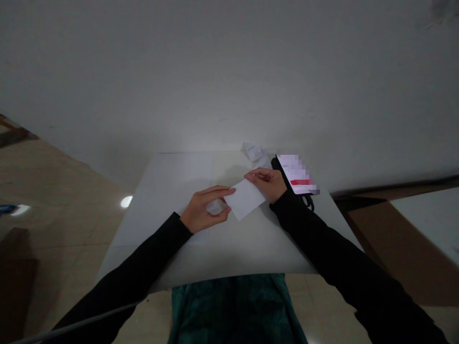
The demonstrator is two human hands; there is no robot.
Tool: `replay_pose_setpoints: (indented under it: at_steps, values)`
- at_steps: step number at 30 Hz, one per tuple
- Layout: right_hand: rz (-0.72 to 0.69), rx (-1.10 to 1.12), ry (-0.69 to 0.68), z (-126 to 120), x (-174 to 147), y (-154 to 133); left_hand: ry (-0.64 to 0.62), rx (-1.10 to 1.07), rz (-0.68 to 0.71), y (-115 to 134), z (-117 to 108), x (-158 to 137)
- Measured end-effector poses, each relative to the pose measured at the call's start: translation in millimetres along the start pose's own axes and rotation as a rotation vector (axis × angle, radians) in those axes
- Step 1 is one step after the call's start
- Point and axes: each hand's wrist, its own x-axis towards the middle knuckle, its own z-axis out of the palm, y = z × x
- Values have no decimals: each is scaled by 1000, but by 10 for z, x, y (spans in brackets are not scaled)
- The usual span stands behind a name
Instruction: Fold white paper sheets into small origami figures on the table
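A small white piece of paper [245, 199] is held tilted above the table, between both hands. My left hand [205, 209] pinches its left corner with the fingertips, the thumb curving in just below. At the upper right edge, my right hand [267, 183] grips the paper between thumb and fingers. Just beyond the right hand lie folded white papers [254, 152], partly hidden by it. Large white sheets [172, 186] lie flat on the left side of the table.
The white table [229, 260] stands against a pale wall [222, 86]. A phone [297, 176] with a lit screen rests at the right on something black, with a dark cable [307, 203] below it. Brown cardboard [401, 253] is on the right.
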Motion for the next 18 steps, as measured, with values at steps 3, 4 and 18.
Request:
replay_pose_setpoints:
  at_steps: [3, 4, 18]
  values:
    - [-54, -37, 34, 17, -25, -22, 81, 131, 68, 23, 41, -40]
    - [-73, -54, 37, 22, -33, -30, 84, 182, 99, 31, 44, -51]
    - [-629, -623, 315, 1, -287, -168, 104, 343, -8, 32, 36, -15]
